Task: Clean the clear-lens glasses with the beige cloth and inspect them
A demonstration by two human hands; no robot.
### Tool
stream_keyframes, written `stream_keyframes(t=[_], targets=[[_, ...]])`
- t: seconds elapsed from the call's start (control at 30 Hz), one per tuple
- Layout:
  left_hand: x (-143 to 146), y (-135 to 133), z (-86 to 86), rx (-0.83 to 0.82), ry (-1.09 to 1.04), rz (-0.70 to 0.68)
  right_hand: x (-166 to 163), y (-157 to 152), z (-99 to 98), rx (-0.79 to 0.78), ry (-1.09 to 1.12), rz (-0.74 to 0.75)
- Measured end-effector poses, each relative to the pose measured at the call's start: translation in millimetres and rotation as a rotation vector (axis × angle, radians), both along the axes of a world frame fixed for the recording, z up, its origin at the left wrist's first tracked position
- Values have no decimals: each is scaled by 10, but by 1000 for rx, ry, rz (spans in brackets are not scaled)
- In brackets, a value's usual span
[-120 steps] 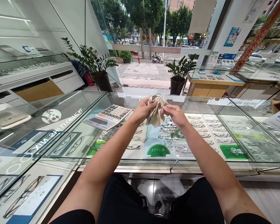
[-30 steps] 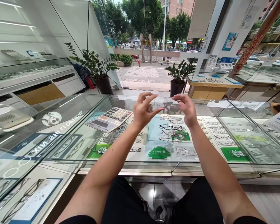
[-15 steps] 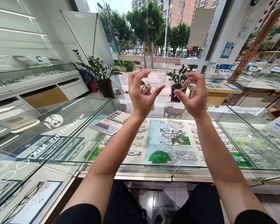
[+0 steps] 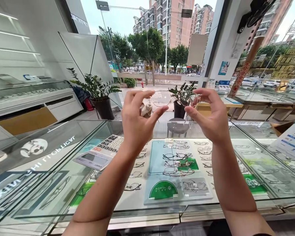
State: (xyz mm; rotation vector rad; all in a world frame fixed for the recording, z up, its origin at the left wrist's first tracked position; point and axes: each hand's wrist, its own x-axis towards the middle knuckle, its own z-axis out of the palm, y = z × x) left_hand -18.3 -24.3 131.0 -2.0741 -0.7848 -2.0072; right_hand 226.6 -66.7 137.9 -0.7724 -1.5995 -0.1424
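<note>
Both hands hold a thin-rimmed pair of glasses point(image 4: 173, 97) up in the air above the glass counter point(image 4: 64, 170), at about the height of the far potted plants. The left hand point(image 4: 135, 123) pinches the left rim between thumb and forefinger, with a beige cleaning cloth point(image 4: 146, 109) tucked against the palm under the curled fingers; the right hand point(image 4: 211, 118) pinches the right rim and hinge the same way, its temple arm hanging down towards the counter. The lenses are nearly see-through against the bright street, so their exact outline is hard to make out. The grip looks light and sits only on the outer edges, so I judge the main risk is a slip: if either pinch loosens, the frame could twist or fall onto the hard glass top and scratch or bend. Fingertips straying onto the lenses would smear them, and the loosely held cloth could drop as well. Directly below, the counter top is bare, with rows of display frames point(image 4: 177, 160) under the glass; a calculator point(image 4: 102, 152) lies on it well to the left of the forearm. The nearest counter edge runs close to the person's body, and to either side of the raised hands nothing stands near
</note>
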Motion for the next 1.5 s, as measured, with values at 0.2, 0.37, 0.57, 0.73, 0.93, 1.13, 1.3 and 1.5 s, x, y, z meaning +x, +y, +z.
stream_keyframes(t=[0.2, 0.37, 0.57, 0.73, 0.93, 1.13, 1.3, 1.5], targets=[[-74, -93, 48, -23, 36, 59, -30, -46, -26, -71, 48, -2], [-112, -114, 63, -37, 75, 81, -40, -49, -61, -29, -21, -102], [-108, -145, 56, -5, 85, 112, -27, -52, -68, 3, -107, -191], [-109, -188, 59, -26, 93, 111, -49, -65, -75, -34, -83, -172], [-103, -186, 53, 4, 95, 148, -50, -78, -69, -16, -89, -176], [-98, -173, 49, -9, 116, 152, -45, -89, -58, 40, -148, -240], [-150, -144, 41, -48, 131, 130, -46, -88, -60, 62, -172, -276], [-227, -117, 56, -97, 165, 117, -76, -107, -48, 54, -198, -295]])
